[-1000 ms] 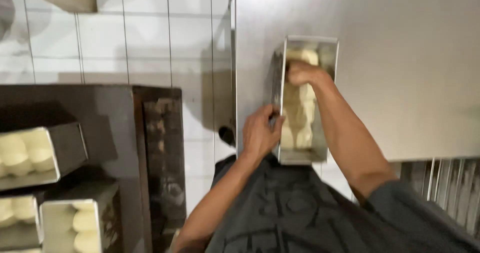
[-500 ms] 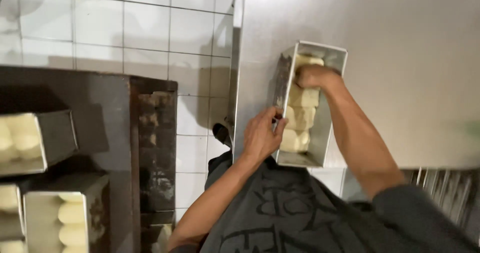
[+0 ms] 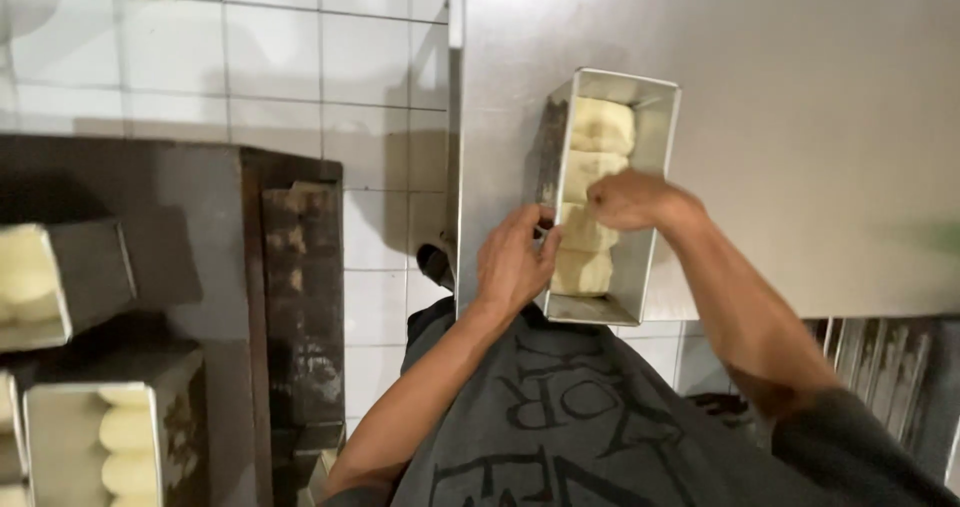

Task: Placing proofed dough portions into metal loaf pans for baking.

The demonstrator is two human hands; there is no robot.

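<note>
Steel table point(image 3: 800, 117): fills twelve to three o'clock. Dark rack point(image 3: 200, 267): nine o'clock, with more filled tins point(image 3: 90, 437). Loaf tin point(image 3: 650, 117): centre, on the table's near edge, holding dough pieces point(image 3: 600, 127) in a row. Left hand point(image 3: 515, 262): fingers curled on the tin's left wall. Right hand point(image 3: 625, 199): fingers bunched, pressing dough; best pressed evenly, tin steadied.

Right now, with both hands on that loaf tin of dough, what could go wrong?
The loaf tin sits close to the near edge of the steel table; a pull toward the body might tip it off. The right hand presses into the dough pieces and could dent them. The left hand holds the thin metal rim, which may be sharp.
</note>
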